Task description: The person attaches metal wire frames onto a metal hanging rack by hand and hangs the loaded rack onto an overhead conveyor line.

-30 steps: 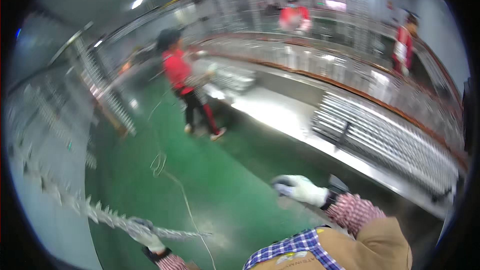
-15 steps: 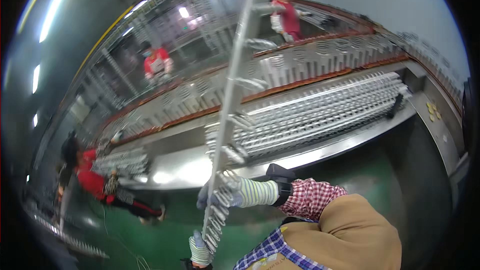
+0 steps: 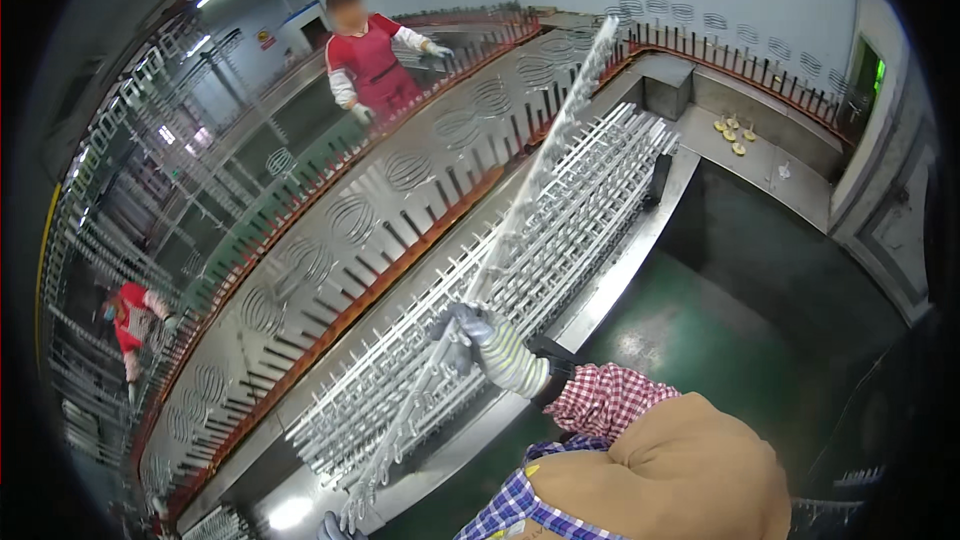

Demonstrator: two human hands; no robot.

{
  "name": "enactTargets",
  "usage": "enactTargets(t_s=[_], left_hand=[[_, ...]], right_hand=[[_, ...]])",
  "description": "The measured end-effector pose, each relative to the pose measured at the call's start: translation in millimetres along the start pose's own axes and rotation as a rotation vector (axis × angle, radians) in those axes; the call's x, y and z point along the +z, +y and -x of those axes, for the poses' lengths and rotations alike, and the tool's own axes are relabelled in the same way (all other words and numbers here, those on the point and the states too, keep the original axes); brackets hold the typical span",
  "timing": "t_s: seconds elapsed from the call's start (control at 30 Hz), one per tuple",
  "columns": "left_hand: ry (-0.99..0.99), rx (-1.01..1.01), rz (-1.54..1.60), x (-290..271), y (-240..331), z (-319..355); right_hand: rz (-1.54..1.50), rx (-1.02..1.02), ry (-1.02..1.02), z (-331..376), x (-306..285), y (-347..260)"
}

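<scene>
I hold a long silvery metal rack bar [image 3: 520, 210] studded with small hooks. It runs from the lower left up toward the far end of the bench. My right hand [image 3: 468, 328], in a grey knit glove, grips the bar near its middle. My left hand [image 3: 335, 526], also gloved, grips its near end at the bottom edge of the view. Beneath the bar lies a stack of similar hooked bars [image 3: 500, 280] on a steel bench [image 3: 610, 280].
A conveyor line with upright pins and wire coils [image 3: 370, 210] runs behind the bench. Behind it stands a person in red [image 3: 368, 60], and another in red [image 3: 128, 315] is at the far left. Small yellow parts [image 3: 733, 133] lie on the far bench. Green floor [image 3: 700, 320] is on my right.
My view swung from the green floor to the bench. The bar, held low at first, was raised upright and now lies tilted over the stacked bars, both hands still on it.
</scene>
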State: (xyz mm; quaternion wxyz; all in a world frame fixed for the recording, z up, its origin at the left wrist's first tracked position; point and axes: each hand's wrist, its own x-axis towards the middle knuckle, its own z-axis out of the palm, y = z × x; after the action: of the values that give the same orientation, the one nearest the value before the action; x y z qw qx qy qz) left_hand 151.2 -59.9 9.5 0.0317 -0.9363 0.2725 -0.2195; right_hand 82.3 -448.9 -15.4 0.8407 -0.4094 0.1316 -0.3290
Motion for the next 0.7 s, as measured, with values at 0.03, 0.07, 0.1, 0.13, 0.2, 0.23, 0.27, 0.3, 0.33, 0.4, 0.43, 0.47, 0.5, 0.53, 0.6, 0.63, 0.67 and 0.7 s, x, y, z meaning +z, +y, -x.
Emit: enactTargets(t_s=[0.03, 0.07, 0.1, 0.13, 0.2, 0.23, 0.27, 0.3, 0.33, 0.4, 0.43, 0.47, 0.5, 0.53, 0.6, 0.63, 0.67, 0.7], left_hand=[[-0.257, -0.104, 0.107, 16.8, -3.7, -19.2], [-0.256, -0.087, 0.113, 32.4, -2.7, -36.6], [-0.25, 0.002, 0.147, 48.2, -0.4, -53.7], [-0.246, 0.098, 0.183, 65.0, 4.1, -70.3], [-0.228, 0.295, 0.262, 97.5, 16.1, -105.1], [-0.211, 0.379, 0.301, 113.8, 23.6, -123.1], [-0.195, 0.45, 0.337, 129.5, 32.4, -136.6], [-0.177, 0.52, 0.373, 144.6, 41.9, -150.0], [-0.249, 0.502, 0.429, 159.2, 58.7, -162.4], [-0.201, 0.594, 0.465, 183.9, 83.9, -183.5], [-0.198, 0.593, 0.473, 190.7, 90.3, -189.0], [-0.275, 0.569, 0.418, 193.6, 93.4, -191.8], [-0.282, 0.58, 0.421, 194.2, 95.4, -192.7], [-0.282, 0.632, 0.522, 192.1, 94.2, -191.5], [-0.43, 0.636, 0.568, 144.9, 108.0, -190.3], [-0.429, 0.646, 0.566, 141.2, 113.2, -183.3], [-0.467, 0.678, 0.616, 142.8, 115.8, -172.9], [-0.507, 0.706, 0.667, 142.7, 119.5, -163.0]], right_hand=[[-0.033, -0.012, 0.068, -7.7, -5.3, 5.3], [0.003, 0.024, 0.097, -14.0, -10.0, 4.0], [-0.012, 0.075, 0.108, -22.9, -17.5, 3.4], [0.009, 0.047, 0.192, -34.0, -33.3, 12.1], [0.064, 0.003, 0.352, -64.7, -84.4, 45.0], [0.1, -0.005, 0.413, -79.4, -105.4, 57.1], [0.114, 0.172, 0.437, -84.1, -108.6, 43.5], [0.155, 0.249, 0.469, -94.4, -108.0, 35.7], [0.187, 0.245, 0.519, -103.4, -124.1, 32.6], [0.162, 0.327, 0.619, -119.1, -149.7, 22.1], [0.103, 0.416, 0.662, -124.8, -154.8, 16.9], [0.237, 0.253, 0.717, -122.6, -150.4, 12.1], [0.217, 0.176, 0.659, -118.1, -165.7, 12.8], [0.231, 0.188, 0.61, -107.9, -164.2, 7.8], [0.267, 0.215, 0.63, -85.0, -169.6, -3.3], [0.307, 0.241, 0.627, -75.3, -194.9, 1.8], [0.3, 0.251, 0.667, -65.5, -199.5, 0.7], [0.293, 0.263, 0.707, -55.5, -204.0, -0.3]])
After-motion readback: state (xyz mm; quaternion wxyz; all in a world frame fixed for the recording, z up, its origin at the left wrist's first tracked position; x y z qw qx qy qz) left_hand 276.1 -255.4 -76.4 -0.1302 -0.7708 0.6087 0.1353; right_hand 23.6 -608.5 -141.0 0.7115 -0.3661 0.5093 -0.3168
